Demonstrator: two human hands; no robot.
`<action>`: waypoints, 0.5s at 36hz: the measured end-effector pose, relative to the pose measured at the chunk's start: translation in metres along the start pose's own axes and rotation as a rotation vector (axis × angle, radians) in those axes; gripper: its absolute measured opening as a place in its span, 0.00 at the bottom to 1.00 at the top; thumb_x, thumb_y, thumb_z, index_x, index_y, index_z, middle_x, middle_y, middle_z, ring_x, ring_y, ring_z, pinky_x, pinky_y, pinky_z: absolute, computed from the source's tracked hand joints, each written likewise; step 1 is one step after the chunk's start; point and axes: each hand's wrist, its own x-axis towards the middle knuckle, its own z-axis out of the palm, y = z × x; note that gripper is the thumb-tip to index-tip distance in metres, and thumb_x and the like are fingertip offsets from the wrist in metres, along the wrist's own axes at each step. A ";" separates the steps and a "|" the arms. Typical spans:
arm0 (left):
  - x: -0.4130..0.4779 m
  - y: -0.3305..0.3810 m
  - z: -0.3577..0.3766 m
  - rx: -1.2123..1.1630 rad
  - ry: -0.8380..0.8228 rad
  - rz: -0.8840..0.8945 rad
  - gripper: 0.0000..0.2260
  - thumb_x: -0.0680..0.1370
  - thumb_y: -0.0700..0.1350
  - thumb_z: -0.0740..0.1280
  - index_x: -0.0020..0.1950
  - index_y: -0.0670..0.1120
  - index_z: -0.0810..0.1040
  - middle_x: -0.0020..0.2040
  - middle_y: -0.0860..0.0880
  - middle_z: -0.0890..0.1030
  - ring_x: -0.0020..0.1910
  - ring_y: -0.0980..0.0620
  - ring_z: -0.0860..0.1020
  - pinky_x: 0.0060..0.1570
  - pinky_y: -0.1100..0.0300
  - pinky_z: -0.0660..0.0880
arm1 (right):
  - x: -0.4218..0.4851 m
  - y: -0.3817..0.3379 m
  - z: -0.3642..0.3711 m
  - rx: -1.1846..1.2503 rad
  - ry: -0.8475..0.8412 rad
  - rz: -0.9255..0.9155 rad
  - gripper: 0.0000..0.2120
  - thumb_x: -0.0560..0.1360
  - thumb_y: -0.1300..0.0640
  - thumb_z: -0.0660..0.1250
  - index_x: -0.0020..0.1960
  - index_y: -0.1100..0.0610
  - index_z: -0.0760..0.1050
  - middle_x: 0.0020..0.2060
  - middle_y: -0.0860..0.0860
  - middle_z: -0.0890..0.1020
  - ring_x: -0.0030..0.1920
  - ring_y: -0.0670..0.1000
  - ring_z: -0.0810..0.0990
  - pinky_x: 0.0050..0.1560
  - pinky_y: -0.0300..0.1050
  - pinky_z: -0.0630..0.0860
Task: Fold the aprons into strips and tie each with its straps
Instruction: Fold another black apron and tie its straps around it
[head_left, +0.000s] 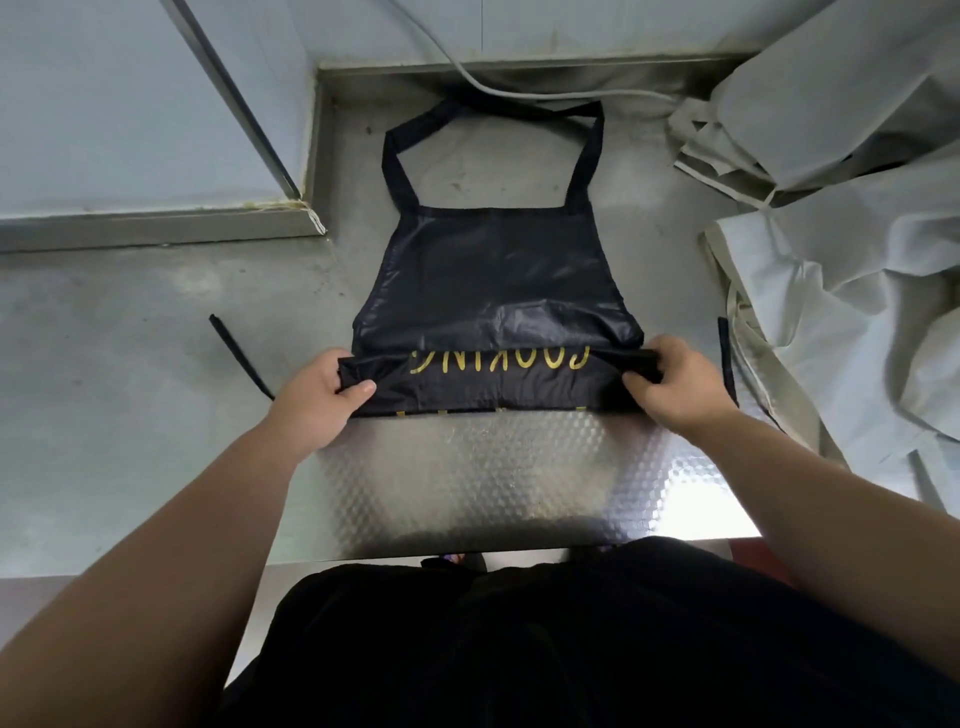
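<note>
- The black apron (493, 270) lies in the middle of the table (130, 364); the left hand (317, 395) and right hand (675, 384) each pinch an end of its folded hem.
- Uneven pulls could skew the strip.
- Its strap (724, 353) could snag the grey aprons (857, 312) on the table's right side.

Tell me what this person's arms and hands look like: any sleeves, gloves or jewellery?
The left hand and right hand are ungloved, with no ring, watch or bracelet visible. The arms behind them are bare as far as the picture shows; no sleeve appears. The only clothing in view is a black garment at the bottom of the picture.
</note>
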 end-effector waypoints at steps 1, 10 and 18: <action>-0.003 0.000 0.000 -0.036 -0.001 0.017 0.04 0.77 0.39 0.67 0.50 0.47 0.74 0.39 0.49 0.78 0.39 0.58 0.77 0.36 0.68 0.69 | -0.002 0.001 -0.001 -0.020 -0.011 -0.003 0.06 0.73 0.60 0.66 0.47 0.55 0.70 0.36 0.51 0.75 0.39 0.54 0.75 0.34 0.42 0.67; -0.003 0.001 0.000 0.067 0.041 -0.117 0.08 0.78 0.44 0.64 0.55 0.43 0.72 0.45 0.48 0.77 0.51 0.47 0.75 0.48 0.57 0.67 | -0.008 0.003 -0.001 -0.050 -0.050 0.042 0.17 0.75 0.56 0.65 0.62 0.54 0.66 0.50 0.55 0.79 0.35 0.51 0.76 0.31 0.41 0.68; -0.017 0.014 0.018 0.470 0.273 0.024 0.23 0.74 0.39 0.67 0.68 0.43 0.67 0.64 0.39 0.69 0.61 0.38 0.70 0.57 0.48 0.69 | -0.012 0.002 0.003 -0.249 -0.078 0.069 0.23 0.74 0.52 0.66 0.64 0.55 0.60 0.45 0.52 0.75 0.38 0.52 0.75 0.35 0.45 0.72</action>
